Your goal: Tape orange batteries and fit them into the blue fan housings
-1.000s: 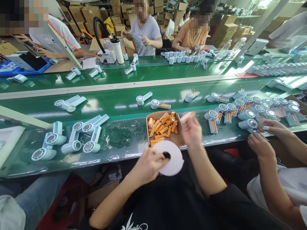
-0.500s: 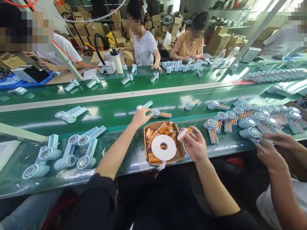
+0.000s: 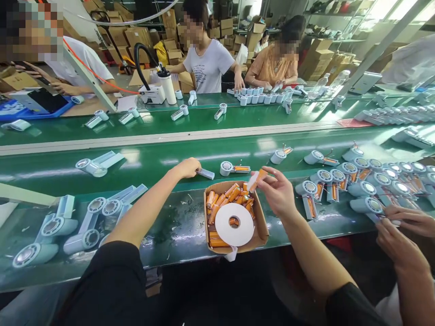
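My left hand (image 3: 189, 168) is closed around the round head of a light-blue handheld fan housing (image 3: 206, 174) on the green belt. Its trough-shaped handle sticks out to the right, and the head is hidden under my fingers. My right hand (image 3: 277, 191) pinches an orange battery (image 3: 262, 175) with a strip of white tape (image 3: 252, 181) on its side, above the box's right corner. Between my forearms stands the cardboard box (image 3: 262, 226), holding several orange batteries (image 3: 217, 208) and a white tape roll (image 3: 224, 231) lying on top.
A fan housing with an orange battery in its handle (image 3: 242, 169) lies behind the box. More housings (image 3: 89, 241) stand at left, and several battery-filled ones (image 3: 335, 181) crowd the right. A co-worker's hands (image 3: 404, 235) work at far right. Other people sit across the belt (image 3: 152, 122).
My left hand was open over the fan housing; now it has closed on the head, and the handle has turned. My right hand stays near the box with the taped battery.
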Action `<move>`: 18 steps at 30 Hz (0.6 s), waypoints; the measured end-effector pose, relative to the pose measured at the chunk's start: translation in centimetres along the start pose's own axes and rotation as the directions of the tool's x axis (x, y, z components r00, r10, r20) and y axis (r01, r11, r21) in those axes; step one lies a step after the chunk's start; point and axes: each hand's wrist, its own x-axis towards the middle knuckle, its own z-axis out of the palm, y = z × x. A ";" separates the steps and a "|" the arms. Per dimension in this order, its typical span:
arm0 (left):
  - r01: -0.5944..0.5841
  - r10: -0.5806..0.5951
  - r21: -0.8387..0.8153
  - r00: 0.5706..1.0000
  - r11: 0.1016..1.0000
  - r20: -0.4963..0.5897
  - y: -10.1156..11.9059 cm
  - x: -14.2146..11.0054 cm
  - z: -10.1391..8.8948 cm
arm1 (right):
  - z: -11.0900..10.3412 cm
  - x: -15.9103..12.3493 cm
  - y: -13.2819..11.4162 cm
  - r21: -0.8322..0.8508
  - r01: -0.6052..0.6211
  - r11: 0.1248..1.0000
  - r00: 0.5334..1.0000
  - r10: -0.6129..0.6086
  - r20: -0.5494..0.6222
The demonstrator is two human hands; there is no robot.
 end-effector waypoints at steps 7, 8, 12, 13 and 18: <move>-0.120 0.110 -0.094 0.989 0.988 -0.103 1.3 -0.6 0.4 | 8.6 9.2 5.4 -0.587 0.160 0.793 0.909 0.114 0.402; -0.114 0.100 -0.102 0.986 0.988 -0.131 1.7 -0.7 0.5 | 9.2 9.7 6.0 -0.704 0.230 0.672 0.886 0.156 0.438; -0.084 0.046 -0.139 0.966 0.987 -0.253 2.9 -1.1 1.4 | 9.7 10.1 6.8 -0.846 0.419 0.330 0.821 0.260 0.508; -0.077 0.033 -0.149 0.960 0.986 -0.277 3.2 -1.1 1.6 | 9.6 10.1 6.7 -0.852 0.431 0.297 0.816 0.275 0.508; -0.058 -0.010 -0.189 0.940 0.980 -0.342 4.0 -0.5 2.2 | 9.8 10.4 5.0 -0.864 0.497 0.087 0.788 0.373 0.490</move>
